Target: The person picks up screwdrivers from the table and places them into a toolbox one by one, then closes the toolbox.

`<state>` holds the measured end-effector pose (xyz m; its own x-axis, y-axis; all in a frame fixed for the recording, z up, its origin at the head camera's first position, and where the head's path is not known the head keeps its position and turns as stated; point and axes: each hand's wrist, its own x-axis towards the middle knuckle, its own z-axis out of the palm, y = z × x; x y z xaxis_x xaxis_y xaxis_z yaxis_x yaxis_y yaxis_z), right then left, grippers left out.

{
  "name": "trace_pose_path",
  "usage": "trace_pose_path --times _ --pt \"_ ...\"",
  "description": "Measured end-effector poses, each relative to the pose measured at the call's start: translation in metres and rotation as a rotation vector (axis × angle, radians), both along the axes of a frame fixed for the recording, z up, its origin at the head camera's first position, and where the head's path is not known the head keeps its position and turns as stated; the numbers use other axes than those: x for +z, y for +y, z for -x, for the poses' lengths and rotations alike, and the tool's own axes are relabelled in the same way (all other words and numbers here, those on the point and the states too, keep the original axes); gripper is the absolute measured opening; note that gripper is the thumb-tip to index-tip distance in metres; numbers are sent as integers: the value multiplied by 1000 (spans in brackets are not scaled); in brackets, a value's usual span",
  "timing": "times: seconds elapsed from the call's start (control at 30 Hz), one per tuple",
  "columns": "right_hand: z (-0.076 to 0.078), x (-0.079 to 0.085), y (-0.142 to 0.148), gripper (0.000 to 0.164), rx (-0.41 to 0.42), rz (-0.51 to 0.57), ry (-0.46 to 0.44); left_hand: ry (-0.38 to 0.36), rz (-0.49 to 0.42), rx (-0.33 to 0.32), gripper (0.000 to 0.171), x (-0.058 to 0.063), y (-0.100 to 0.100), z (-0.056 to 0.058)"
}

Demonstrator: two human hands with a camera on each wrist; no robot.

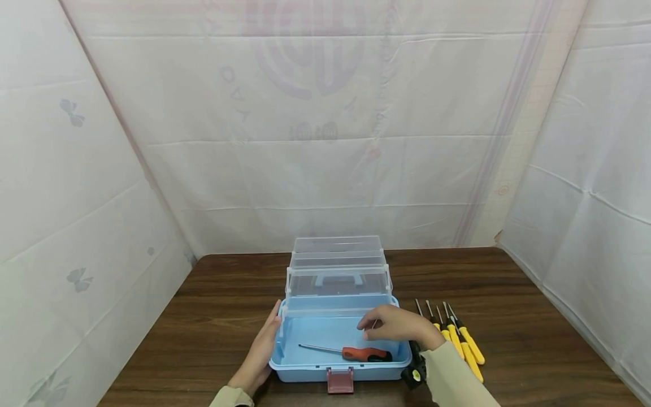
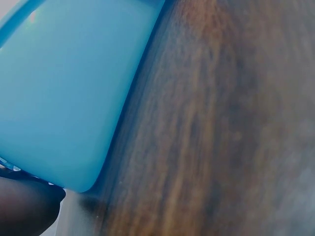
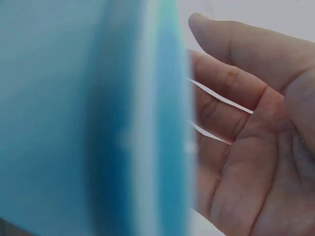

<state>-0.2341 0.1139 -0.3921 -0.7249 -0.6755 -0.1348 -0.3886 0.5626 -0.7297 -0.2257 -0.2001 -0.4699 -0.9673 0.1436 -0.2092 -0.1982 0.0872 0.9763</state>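
A light blue toolbox (image 1: 300, 373) with a raised clear lid (image 1: 335, 280) stands on the table. Inside lies a screwdriver (image 1: 363, 354) with an orange and black handle, its shaft pointing left. My left hand (image 1: 259, 353) rests along the toolbox's left side with its fingers extended. Over the right part of the toolbox is my right hand (image 1: 399, 325), fingers loosely bent. In the right wrist view, the toolbox wall hides its fingertips, and nothing shows in the palm (image 3: 256, 172).
Several yellow-handled screwdrivers (image 1: 470, 342) lie on the brown wooden table (image 1: 224, 316), right of the toolbox. A pink latch (image 1: 339, 381) hangs at the toolbox's front. White sheeting (image 1: 325, 169) surrounds the table at the back and sides.
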Motion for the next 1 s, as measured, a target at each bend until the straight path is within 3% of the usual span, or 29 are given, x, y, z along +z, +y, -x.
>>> trace_pose_path --times 0.43,0.63,1.0 --pt "-2 12 15 33 -13 62 -22 8 -4 2 61 -1 0 0" --pt "-1 13 27 35 -25 67 36 4 2 7 59 -1 0 0" --pt "-3 16 55 35 -132 56 75 3 2 6 58 -1 0 1"
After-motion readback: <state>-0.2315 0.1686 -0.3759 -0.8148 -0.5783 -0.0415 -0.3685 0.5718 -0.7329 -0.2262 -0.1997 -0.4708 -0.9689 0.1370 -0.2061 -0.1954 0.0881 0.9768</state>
